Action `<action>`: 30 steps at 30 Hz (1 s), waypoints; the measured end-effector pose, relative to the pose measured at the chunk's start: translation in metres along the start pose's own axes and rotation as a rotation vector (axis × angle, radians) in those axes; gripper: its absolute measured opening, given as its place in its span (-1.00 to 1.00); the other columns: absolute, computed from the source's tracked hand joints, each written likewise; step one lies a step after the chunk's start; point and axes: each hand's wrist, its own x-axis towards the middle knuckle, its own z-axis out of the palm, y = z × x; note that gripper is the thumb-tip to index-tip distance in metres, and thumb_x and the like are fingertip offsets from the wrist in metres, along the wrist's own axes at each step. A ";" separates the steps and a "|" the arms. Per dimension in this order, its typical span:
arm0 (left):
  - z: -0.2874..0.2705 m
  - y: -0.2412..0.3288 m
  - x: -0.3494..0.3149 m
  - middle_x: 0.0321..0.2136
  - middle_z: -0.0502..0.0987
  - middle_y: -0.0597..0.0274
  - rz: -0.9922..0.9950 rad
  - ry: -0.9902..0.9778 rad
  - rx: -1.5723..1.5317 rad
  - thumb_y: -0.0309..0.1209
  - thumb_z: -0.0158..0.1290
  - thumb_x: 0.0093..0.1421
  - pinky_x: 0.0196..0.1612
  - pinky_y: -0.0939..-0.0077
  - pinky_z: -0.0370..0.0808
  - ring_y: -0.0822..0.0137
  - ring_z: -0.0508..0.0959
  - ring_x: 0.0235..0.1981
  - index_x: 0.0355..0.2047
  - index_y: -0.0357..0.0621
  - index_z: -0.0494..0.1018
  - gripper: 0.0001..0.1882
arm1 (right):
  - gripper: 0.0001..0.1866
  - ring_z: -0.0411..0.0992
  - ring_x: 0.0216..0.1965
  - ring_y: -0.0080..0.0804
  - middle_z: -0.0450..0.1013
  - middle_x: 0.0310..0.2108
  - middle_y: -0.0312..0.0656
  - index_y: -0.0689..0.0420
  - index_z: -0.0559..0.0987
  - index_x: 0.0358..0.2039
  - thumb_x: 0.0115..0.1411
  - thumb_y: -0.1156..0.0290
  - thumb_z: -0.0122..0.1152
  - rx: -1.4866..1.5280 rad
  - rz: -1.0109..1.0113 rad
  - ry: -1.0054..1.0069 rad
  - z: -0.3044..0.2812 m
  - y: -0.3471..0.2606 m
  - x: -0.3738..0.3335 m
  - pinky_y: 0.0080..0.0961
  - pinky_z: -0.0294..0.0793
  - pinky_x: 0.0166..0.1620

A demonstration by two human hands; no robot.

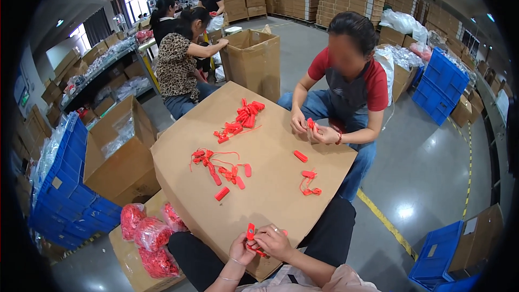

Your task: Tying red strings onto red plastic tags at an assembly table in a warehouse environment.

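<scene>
At the near edge of the cardboard tabletop [246, 213], my left hand [241, 251] is closed on a small red plastic piece [250, 231], held upright with a round grey spot on it. Beside it, touching, my right hand [274, 241] has its fingers bent in a pinch. A red end [285, 232] pokes out past those fingers; the rest of it is hidden. Red cord [259, 251] hangs below, between both hands. Farther off lie a short red tube [221, 193], a tangle of red cords and flat tags [203, 157], and a pile of red pieces [248, 113].
Across the right corner, a co-worker [346, 75] handles a red piece; a red tube [300, 156] and corded piece [310, 183] lie nearby. Bags of red parts [151, 233] sit at my left. Open cartons [121, 157], blue crates [440, 86] and other people surround the table.
</scene>
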 end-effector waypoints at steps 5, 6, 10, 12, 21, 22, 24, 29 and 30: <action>0.006 0.000 0.004 -0.66 0.33 0.39 0.014 -0.010 0.018 -0.37 -0.14 0.16 -0.60 0.67 0.21 0.55 0.27 -0.68 -0.46 -0.13 0.36 -0.86 | -0.76 0.34 -0.17 -0.24 0.35 -0.22 -0.16 0.21 0.47 -0.39 -0.14 0.42 0.15 -0.107 -0.234 -0.091 -0.017 -0.004 0.027 -0.37 0.38 -0.20; 0.008 0.001 0.004 -0.64 0.35 0.40 -0.004 -0.049 -0.015 -0.37 -0.13 0.16 -0.61 0.68 0.21 0.55 0.27 -0.67 -0.45 -0.13 0.37 -0.86 | -0.72 0.33 -0.15 -0.23 0.35 -0.20 -0.15 0.21 0.46 -0.34 -0.13 0.41 0.14 -0.089 -0.262 -0.114 -0.021 -0.006 0.032 -0.35 0.37 -0.18; 0.021 -0.001 0.001 -0.63 0.35 0.43 -0.004 0.001 0.016 -0.35 -0.13 0.18 -0.62 0.69 0.20 0.56 0.26 -0.68 -0.46 -0.10 0.37 -0.86 | -0.58 0.31 -0.10 -0.21 0.34 -0.13 -0.15 0.24 0.41 -0.17 -0.11 0.39 0.11 -0.108 -0.343 -0.182 -0.028 -0.006 0.043 -0.34 0.34 -0.13; 0.025 0.002 0.000 -0.64 0.34 0.44 0.041 0.065 -0.013 -0.36 -0.12 0.17 -0.63 0.68 0.19 0.56 0.24 -0.70 -0.43 -0.09 0.37 -0.88 | -0.54 0.30 -0.09 -0.20 0.33 -0.12 -0.14 0.24 0.39 -0.12 -0.10 0.39 0.11 -0.102 -0.385 -0.213 -0.030 -0.003 0.046 -0.33 0.34 -0.12; 0.025 0.007 0.005 -0.67 0.28 0.43 0.116 0.093 0.076 -0.41 -0.10 0.13 -0.64 0.65 0.17 0.54 0.22 -0.72 -0.47 -0.09 0.35 -0.92 | -0.63 0.26 -0.01 -0.19 0.29 -0.08 -0.13 0.20 0.40 -0.17 -0.06 0.40 0.06 -0.136 -0.460 -0.295 -0.032 0.004 0.053 -0.30 0.30 -0.06; 0.021 0.002 0.007 -0.67 0.27 0.42 0.180 0.192 0.145 -0.42 -0.11 0.13 -0.64 0.65 0.17 0.54 0.22 -0.72 -0.47 -0.10 0.35 -0.92 | -0.68 0.25 -0.01 -0.19 0.30 -0.09 -0.14 0.19 0.42 -0.22 -0.05 0.41 0.06 -0.158 -0.542 -0.329 -0.035 0.005 0.057 -0.29 0.28 -0.04; 0.017 -0.001 0.004 -0.67 0.27 0.40 0.225 0.161 0.227 -0.42 -0.12 0.14 -0.64 0.65 0.17 0.54 0.22 -0.72 -0.47 -0.11 0.35 -0.91 | -0.75 0.26 -0.03 -0.20 0.32 -0.12 -0.16 0.18 0.43 -0.29 -0.03 0.41 0.05 -0.166 -0.508 -0.317 -0.032 0.009 0.057 -0.29 0.27 -0.03; 0.039 -0.008 0.000 -0.67 0.33 0.39 0.467 0.272 0.614 -0.47 -0.04 0.10 -0.67 0.67 0.22 0.56 0.27 -0.73 -0.48 -0.18 0.39 -0.93 | -0.87 0.28 -0.08 -0.22 0.38 -0.22 -0.21 0.18 0.45 -0.40 0.02 0.43 0.04 -0.088 -0.222 -0.246 -0.029 0.010 0.044 -0.27 0.24 -0.02; 0.038 -0.009 0.001 -0.67 0.33 0.39 0.473 0.267 0.612 -0.47 -0.04 0.10 -0.67 0.67 0.22 0.56 0.27 -0.73 -0.48 -0.18 0.39 -0.93 | -0.88 0.29 -0.09 -0.22 0.39 -0.24 -0.22 0.17 0.45 -0.41 -0.01 0.45 0.08 -0.031 -0.084 -0.218 -0.028 0.007 0.040 -0.30 0.25 -0.03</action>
